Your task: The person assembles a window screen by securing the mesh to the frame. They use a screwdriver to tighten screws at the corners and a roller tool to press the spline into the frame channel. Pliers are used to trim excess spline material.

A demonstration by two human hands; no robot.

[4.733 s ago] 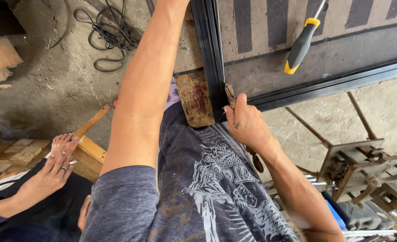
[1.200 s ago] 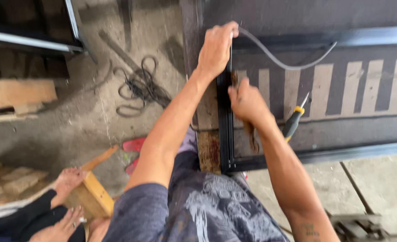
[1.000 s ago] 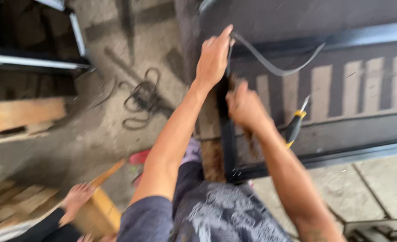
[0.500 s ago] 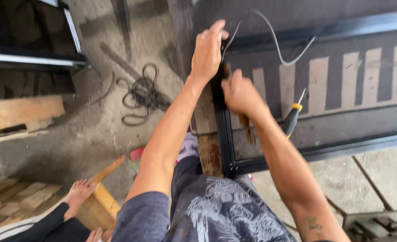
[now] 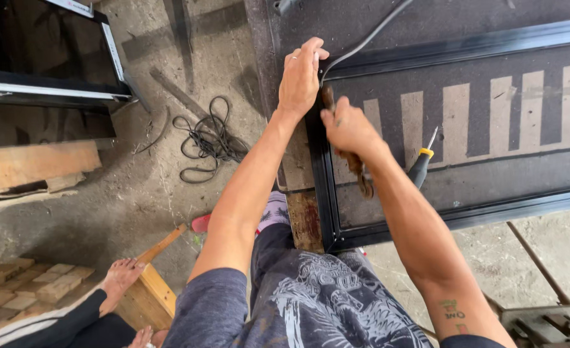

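Note:
My left hand (image 5: 301,77) presses a black rubber strip (image 5: 369,38) onto the upper left corner of a black metal frame (image 5: 320,180) that lies flat in front of me. My right hand (image 5: 346,125) is closed around a brown wooden-handled tool (image 5: 356,169) held along the frame's left rail, just below my left hand. The strip curves up and away to the right from the corner. A screwdriver with a black and yellow handle (image 5: 421,164) lies inside the frame, right of my right forearm.
A coil of black cable (image 5: 208,138) lies on the concrete floor to the left. Wooden planks (image 5: 34,164) and another dark frame (image 5: 47,84) are at far left. Another person's foot (image 5: 119,280) rests on a wooden stool at bottom left. A metal vise (image 5: 542,322) sits at bottom right.
Both my hands moved up the frame's left rail to its upper corner. The rubber strip's loose loop has shortened and now lies closer to the top rail.

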